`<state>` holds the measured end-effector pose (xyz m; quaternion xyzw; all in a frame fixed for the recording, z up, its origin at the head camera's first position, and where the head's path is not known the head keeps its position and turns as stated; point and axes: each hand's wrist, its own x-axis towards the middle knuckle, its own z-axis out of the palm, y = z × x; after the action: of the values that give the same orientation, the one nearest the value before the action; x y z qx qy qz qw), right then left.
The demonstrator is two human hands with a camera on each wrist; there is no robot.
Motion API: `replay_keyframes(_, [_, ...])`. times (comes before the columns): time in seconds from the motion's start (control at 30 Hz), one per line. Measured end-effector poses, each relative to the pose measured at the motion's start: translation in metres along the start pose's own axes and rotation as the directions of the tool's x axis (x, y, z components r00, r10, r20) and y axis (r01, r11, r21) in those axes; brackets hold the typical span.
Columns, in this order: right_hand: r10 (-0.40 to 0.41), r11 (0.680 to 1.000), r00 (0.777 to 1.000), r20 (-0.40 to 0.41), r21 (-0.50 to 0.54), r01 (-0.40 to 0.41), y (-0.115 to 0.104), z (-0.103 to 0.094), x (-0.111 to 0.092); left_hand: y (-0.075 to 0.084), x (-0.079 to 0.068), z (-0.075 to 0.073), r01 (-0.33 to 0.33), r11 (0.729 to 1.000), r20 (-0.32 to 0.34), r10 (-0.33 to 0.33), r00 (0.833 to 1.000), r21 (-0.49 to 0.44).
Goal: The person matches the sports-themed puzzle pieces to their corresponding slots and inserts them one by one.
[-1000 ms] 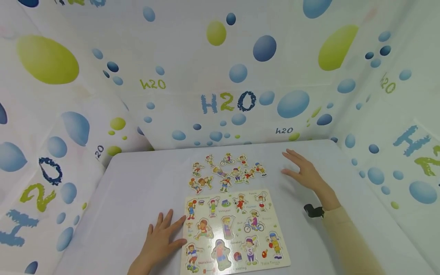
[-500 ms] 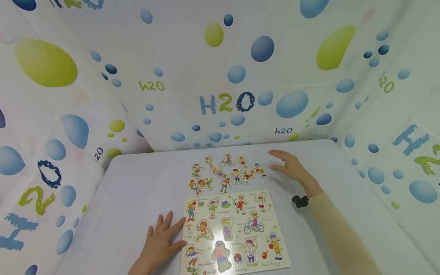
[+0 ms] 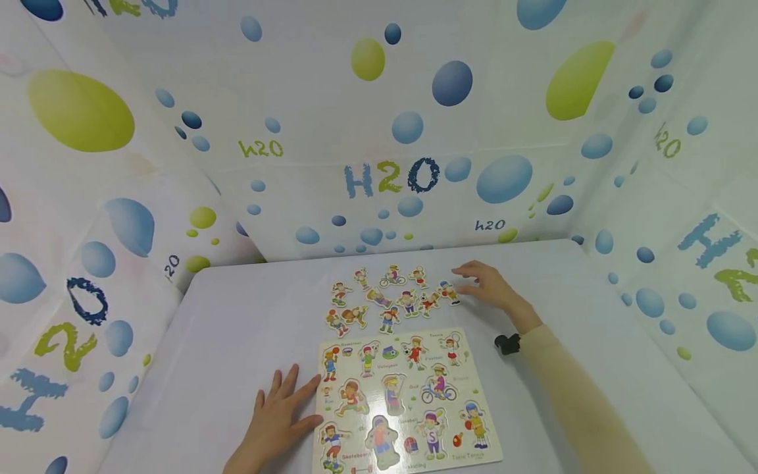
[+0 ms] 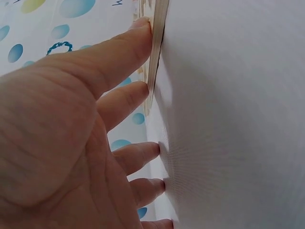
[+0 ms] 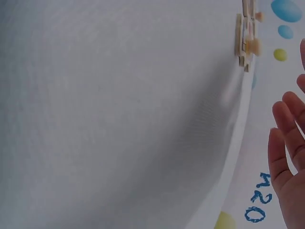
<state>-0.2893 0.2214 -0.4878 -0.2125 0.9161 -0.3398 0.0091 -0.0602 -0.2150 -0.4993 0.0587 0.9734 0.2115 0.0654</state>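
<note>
A wooden puzzle board (image 3: 414, 399) printed with children playing sports lies on the table. My left hand (image 3: 274, 416) rests at its left side, fingers spread. In the left wrist view the thumb and forefinger touch the board's edge (image 4: 157, 43), and the other fingertips rest on the cloth. My right hand (image 3: 491, 289) hovers with loosely bent fingers beside the rightmost puzzle piece (image 3: 449, 291), a figure in a blue cap. Nothing is held in it. In the right wrist view, that hand (image 5: 293, 157) is partly cut off, and several pieces (image 5: 245, 38) show small knobs.
Behind the board several loose puzzle pieces (image 3: 389, 320) lie in a cluster, some close together or touching. White cloth covers the table (image 3: 237, 322). Patterned sheets (image 3: 296, 197) hang at the back and both sides. A black wrist camera (image 3: 507, 343) sits at the right sleeve.
My right hand has moved left, from the right side of the table toward the rightmost loose piece. The left hand and board stay where they were.
</note>
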Motion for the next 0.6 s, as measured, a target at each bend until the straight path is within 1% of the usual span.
replay_keyframes(0.13, [-0.024,1.000,1.000,0.010,-0.014,0.024,0.003,0.004,0.002,0.000,-0.001,0.000,0.001,1.000,-0.001,-0.001,1.000,-0.003])
replay_keyframes(0.43, [-0.113,0.993,0.993,0.033,-0.034,0.114,0.005,0.010,0.006,0.000,0.000,0.002,-0.001,1.000,-0.002,0.001,1.000,-0.001])
replay_keyframes(0.6, [-0.152,0.987,0.987,0.047,-0.036,0.154,0.006,0.014,0.012,0.002,-0.001,0.000,0.016,1.000,0.008,-0.016,1.000,-0.007])
